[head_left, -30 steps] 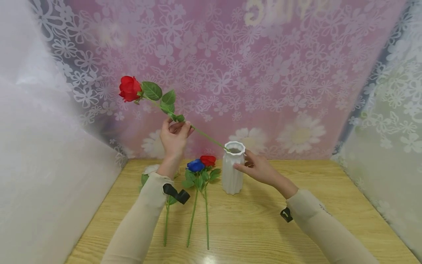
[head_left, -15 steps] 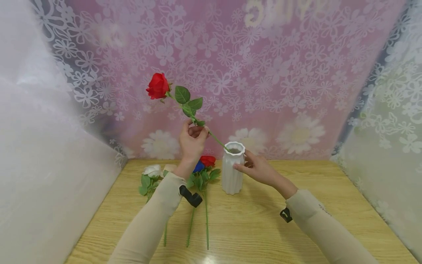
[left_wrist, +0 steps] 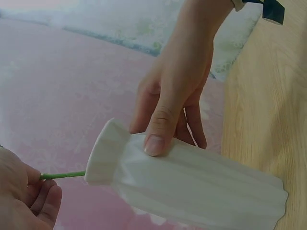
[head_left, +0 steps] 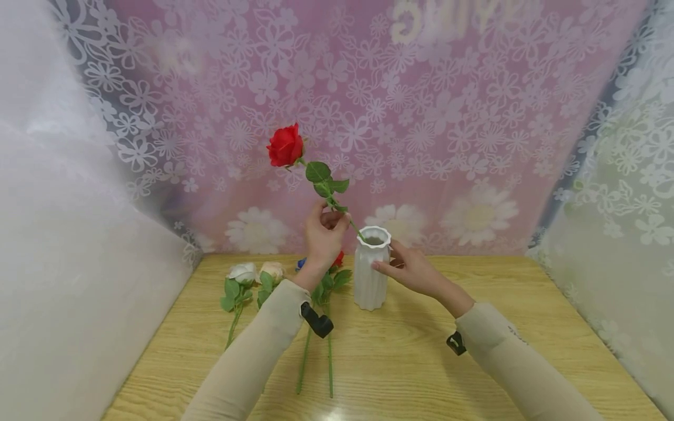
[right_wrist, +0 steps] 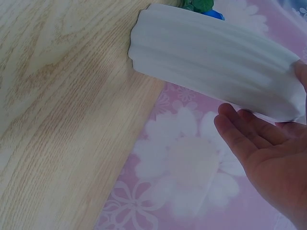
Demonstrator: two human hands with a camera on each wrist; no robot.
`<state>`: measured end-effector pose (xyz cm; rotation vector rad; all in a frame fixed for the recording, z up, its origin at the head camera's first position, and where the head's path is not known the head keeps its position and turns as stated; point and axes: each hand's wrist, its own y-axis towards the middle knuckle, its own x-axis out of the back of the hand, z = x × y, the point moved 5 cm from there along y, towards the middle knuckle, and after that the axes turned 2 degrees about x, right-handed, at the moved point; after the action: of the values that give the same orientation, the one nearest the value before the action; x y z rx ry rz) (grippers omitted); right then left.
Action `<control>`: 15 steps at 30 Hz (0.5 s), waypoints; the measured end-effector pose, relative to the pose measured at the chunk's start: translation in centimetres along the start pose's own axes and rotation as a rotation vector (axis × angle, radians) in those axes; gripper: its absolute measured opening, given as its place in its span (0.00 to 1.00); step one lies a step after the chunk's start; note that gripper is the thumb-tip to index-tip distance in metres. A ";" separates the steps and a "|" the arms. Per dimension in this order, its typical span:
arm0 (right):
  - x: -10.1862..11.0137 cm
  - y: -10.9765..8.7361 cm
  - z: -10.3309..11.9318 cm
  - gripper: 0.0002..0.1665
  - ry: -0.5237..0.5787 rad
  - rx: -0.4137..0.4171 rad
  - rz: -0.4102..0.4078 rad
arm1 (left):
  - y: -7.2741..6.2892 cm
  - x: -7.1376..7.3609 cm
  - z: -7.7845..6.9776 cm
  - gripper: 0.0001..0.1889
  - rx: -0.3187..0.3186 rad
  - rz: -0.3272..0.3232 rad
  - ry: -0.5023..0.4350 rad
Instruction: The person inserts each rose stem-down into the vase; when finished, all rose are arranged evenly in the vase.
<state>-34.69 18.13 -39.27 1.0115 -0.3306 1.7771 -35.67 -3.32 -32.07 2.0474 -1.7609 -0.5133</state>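
Observation:
My left hand (head_left: 325,237) pinches the green stem of a red rose (head_left: 285,145) just below its leaves. The bloom leans up and to the left, and the lower stem (left_wrist: 64,175) runs into the mouth of a white fluted vase (head_left: 370,275). Inside the vase the stem's end is hidden. With thumb and fingers around the upper part of the vase, my right hand (head_left: 413,269) holds it from the right. Upright on the wooden table, the vase shows its ribbed side in the right wrist view.
Left of the vase lie a white rose (head_left: 243,273), a cream rose (head_left: 272,271), a blue rose (head_left: 301,264) and another red rose (head_left: 339,258), partly hidden by my left arm. The wooden table (head_left: 437,362) ends at a pink flowered backdrop (head_left: 453,117).
My left hand has moved right and slightly down toward the vase with the red rose, and more of its stem has slid into the vase. My right hand and the vase stay nearly still.

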 end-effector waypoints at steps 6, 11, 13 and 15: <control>0.0 0.0 -0.1 0.50 0.005 -0.012 0.003 | -0.3 -0.6 0.6 0.12 -0.009 0.043 0.044; -0.1 0.0 -0.1 0.49 -0.002 -0.013 0.006 | -0.7 -1.1 1.1 0.13 0.002 0.092 0.094; -0.1 0.0 -0.1 0.48 0.000 -0.014 0.006 | -0.8 -1.3 1.3 0.13 -0.010 0.107 0.110; -0.1 0.0 -0.1 0.48 0.005 -0.014 0.007 | -0.8 -1.5 1.5 0.14 -0.015 0.119 0.137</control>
<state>-34.68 18.14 -39.36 0.9977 -0.3430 1.7806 -35.93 -1.76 -33.71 1.9053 -1.7783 -0.3413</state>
